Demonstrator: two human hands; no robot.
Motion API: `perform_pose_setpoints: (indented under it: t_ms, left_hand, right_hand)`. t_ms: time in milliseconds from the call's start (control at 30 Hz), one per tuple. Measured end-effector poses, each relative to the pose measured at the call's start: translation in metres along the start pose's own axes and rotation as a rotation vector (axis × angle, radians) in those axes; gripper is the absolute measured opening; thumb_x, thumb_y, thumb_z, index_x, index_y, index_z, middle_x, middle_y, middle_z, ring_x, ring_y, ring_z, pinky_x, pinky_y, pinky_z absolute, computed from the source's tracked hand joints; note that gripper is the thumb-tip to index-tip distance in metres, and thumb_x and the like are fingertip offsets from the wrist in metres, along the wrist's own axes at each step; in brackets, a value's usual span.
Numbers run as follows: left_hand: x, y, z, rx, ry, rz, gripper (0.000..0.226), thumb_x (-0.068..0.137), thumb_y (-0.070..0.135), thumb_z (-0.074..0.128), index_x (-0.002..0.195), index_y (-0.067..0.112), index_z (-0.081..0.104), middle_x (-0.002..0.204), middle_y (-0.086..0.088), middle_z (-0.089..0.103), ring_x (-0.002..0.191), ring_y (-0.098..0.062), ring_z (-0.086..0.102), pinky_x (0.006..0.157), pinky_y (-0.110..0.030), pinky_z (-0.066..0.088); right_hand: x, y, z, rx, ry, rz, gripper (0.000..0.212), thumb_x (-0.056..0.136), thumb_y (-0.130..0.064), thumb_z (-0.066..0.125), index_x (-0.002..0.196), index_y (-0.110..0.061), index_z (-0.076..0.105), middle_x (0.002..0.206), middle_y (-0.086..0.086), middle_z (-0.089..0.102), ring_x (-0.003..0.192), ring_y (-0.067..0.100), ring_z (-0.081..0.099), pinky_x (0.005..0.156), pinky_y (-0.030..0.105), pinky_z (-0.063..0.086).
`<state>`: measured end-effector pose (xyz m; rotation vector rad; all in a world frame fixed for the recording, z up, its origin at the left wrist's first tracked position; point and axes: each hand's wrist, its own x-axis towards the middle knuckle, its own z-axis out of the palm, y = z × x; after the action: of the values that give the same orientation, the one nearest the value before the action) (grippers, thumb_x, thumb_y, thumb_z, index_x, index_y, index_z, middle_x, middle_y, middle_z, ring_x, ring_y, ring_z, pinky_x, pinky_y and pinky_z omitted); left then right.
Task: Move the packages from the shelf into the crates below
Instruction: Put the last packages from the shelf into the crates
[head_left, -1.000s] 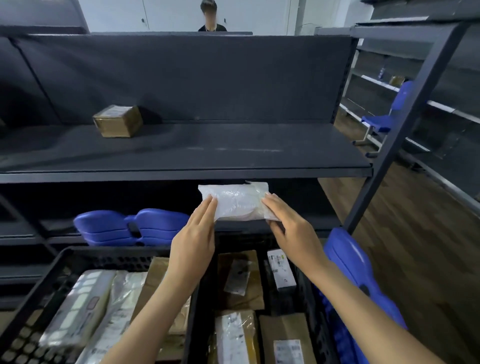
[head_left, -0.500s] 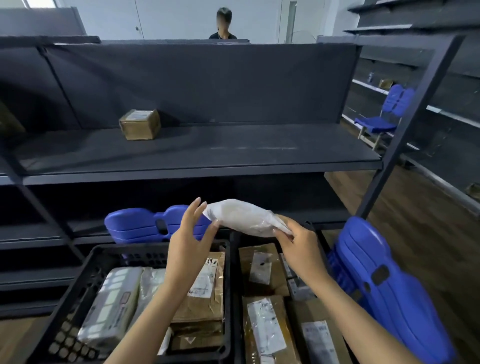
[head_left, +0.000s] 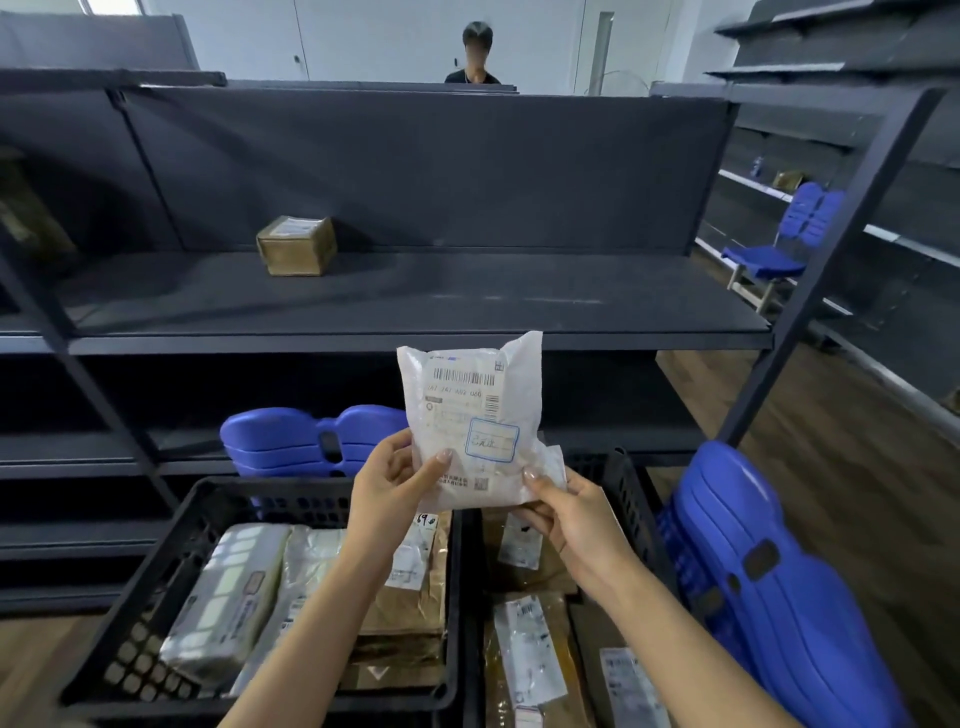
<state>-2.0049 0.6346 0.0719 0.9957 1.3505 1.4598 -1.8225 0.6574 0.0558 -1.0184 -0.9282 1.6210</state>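
Left hand (head_left: 392, 486) and right hand (head_left: 579, 522) pinch the bag (head_left: 467, 410) at its lower corners, thumbs in front. It is white plastic, with its barcode label facing the camera. Its long axis is upright, top at 12 o'clock. It is held above the crates (head_left: 166, 561) of parcels at 6 o'clock. Behind is a dark shelf (head_left: 415, 306), its box (head_left: 296, 245) at 10 o'clock. A wood floor (head_left: 857, 467) lies at 3 o'clock.

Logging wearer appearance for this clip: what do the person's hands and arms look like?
Left hand and right hand are bare: no gloves, rings or watch visible. Forearms show no sleeves up to the frame edge.
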Motion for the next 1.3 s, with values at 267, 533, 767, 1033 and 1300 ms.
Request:
perform_pose_setpoints:
  t_ms: [267,533,767,1033,1300]
  left_hand:
    - [-0.001,0.010,-0.007,-0.001,0.015,-0.025,0.035,0.079,0.020,0.076,0.110,0.014,0.061,0.091,-0.001,0.076,0.081,-0.017,0.074,0.060,-0.023,0.056]
    - [-0.003,0.014,0.001,-0.014,0.030,-0.005,0.034,0.079,0.018,0.076,0.110,0.014,0.062,0.090,-0.002,0.076,0.080,-0.018,0.074,0.064,-0.029,0.058]
    - [-0.003,0.010,-0.005,-0.038,-0.025,-0.038,0.031,0.083,0.021,0.071,0.113,0.014,0.063,0.094,-0.001,0.076,0.087,-0.017,0.073,0.073,-0.030,0.056]
    - [-0.002,-0.011,0.009,-0.041,0.011,-0.083,0.030,0.085,0.015,0.072,0.113,0.011,0.062,0.094,-0.003,0.076,0.085,-0.019,0.073,0.076,-0.033,0.059]
    - [-0.014,-0.054,0.041,0.101,-0.070,-0.085,0.035,0.087,0.015,0.069,0.117,0.026,0.056,0.100,0.004,0.071,0.088,-0.011,0.071,0.076,-0.037,0.060]
  right_hand:
    - [0.011,-0.028,-0.013,-0.310,-0.017,-0.075,0.052,0.076,-0.045,0.066,0.122,-0.021,0.063,0.111,-0.003,0.072,0.105,0.014,0.067,0.098,0.038,0.049]
    - [0.016,-0.048,0.007,-0.347,-0.043,-0.125,0.041,0.075,-0.034,0.074,0.114,-0.025,0.062,0.102,-0.011,0.073,0.090,0.004,0.070,0.074,0.022,0.055]
    - [0.020,-0.038,0.005,-0.192,0.008,-0.082,0.030,0.085,-0.017,0.069,0.114,-0.012,0.065,0.103,0.003,0.074,0.090,0.016,0.072,0.074,0.028,0.058]
    - [0.020,-0.020,-0.017,-0.470,0.140,-0.187,0.060,0.086,-0.030,0.069,0.140,-0.018,0.044,0.125,-0.009,0.059,0.106,0.001,0.058,0.080,0.018,0.048]
    - [0.009,0.006,-0.056,-0.745,0.193,-0.179,0.050,0.092,-0.024,0.063,0.139,-0.025,0.046,0.110,-0.021,0.057,0.088,-0.014,0.053,0.061,0.005,0.044]
